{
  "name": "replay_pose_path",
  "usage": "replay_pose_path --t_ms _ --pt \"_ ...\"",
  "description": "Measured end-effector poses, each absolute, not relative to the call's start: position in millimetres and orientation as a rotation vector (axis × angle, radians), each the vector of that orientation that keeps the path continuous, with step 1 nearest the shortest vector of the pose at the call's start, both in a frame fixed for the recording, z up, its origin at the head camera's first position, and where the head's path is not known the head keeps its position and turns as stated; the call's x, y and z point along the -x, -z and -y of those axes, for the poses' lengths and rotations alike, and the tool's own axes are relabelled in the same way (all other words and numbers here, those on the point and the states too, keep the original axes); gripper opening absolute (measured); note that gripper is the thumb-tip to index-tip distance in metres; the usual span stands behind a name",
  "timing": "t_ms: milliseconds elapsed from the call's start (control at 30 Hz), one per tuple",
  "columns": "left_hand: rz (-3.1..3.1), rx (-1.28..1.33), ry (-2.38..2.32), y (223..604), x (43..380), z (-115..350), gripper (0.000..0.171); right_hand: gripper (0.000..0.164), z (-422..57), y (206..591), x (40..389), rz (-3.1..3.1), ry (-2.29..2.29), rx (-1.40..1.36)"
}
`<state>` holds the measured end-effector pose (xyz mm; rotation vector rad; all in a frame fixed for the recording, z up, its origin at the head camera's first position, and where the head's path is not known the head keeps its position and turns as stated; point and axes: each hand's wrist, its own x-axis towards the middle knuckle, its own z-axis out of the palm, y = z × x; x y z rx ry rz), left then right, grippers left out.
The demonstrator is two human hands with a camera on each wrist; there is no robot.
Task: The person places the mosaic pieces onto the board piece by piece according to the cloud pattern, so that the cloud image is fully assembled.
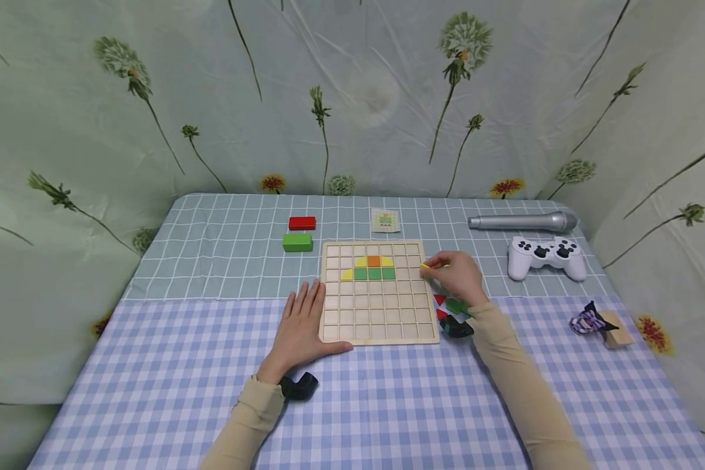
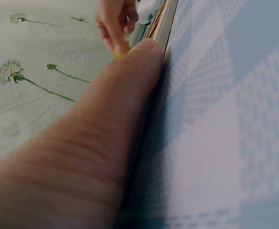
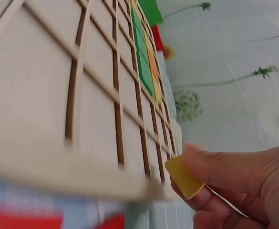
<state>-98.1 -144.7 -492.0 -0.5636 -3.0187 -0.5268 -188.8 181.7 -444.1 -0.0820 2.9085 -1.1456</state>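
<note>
A wooden grid board (image 1: 380, 316) lies on the table, its upper cells holding a row of green square tiles (image 1: 375, 273), an orange tile (image 1: 374, 260) and yellow tiles (image 1: 346, 275) around them. My right hand (image 1: 455, 275) is at the board's right edge, pinching a yellow tile (image 3: 183, 177) between thumb and fingers. In the right wrist view that tile is held just off the frame. My left hand (image 1: 302, 326) rests with fingers spread along the board's left edge, the thumb (image 2: 146, 47) lying at its front edge.
Red triangles (image 1: 440, 299), green tiles (image 1: 455, 305) and a dark wrist camera (image 1: 456, 326) are right of the board. Behind it are a pattern card (image 1: 385, 220), a green block (image 1: 297, 243) and a red block (image 1: 302, 223). A microphone (image 1: 519, 222) and game controller (image 1: 546, 257) stand farther right.
</note>
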Motion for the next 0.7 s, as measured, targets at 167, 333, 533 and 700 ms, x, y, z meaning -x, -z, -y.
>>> replay_pose_path --t_ms 167,333,533,700 --pt "3.021 0.563 0.519 491.7 98.2 144.5 0.122 0.022 -162.6 444.1 190.7 -2.849 1.198 0.079" --pt "3.025 0.564 0.516 491.2 98.1 143.7 0.122 0.021 -153.7 448.7 193.1 -2.839 1.192 0.138" --pt "3.031 0.561 0.510 490.5 97.9 143.5 0.122 0.021 -145.7 451.9 193.1 -2.870 1.134 0.128" --pt "3.030 0.560 0.500 490.9 98.1 144.0 0.122 0.018 -141.0 455.5 191.7 -2.929 1.104 0.162"
